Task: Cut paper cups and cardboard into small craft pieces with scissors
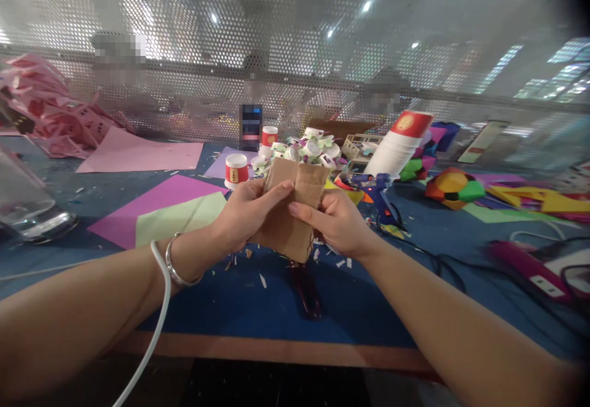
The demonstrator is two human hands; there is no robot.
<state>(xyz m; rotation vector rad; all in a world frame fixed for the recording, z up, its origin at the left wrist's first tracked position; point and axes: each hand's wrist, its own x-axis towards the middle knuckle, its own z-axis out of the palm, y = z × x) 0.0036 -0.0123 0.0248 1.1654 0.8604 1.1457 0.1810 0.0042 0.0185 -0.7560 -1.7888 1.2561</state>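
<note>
A piece of brown cardboard (286,230) is held up over the near part of the table, a fold or split running down its upper part. My left hand (251,207) grips its left side, thumb pressed flat on the face. On the right side my right hand (338,219) pinches it, with the thumb tip near the middle. The fingers behind the cardboard are hidden. Below it on the blue tabletop lies a dark tool (306,296), perhaps scissors or a stapler, its upper end covered by the cardboard. Paper scraps (262,280) are scattered around.
Purple (124,210) and pale green sheets (184,213) lie left, near a red-and-white paper cup (236,171). Behind stand a heap of cut cup pieces (313,146), a leaning cup stack (396,142) and a blue glue gun (380,195). Cables and a power strip (530,272) lie right.
</note>
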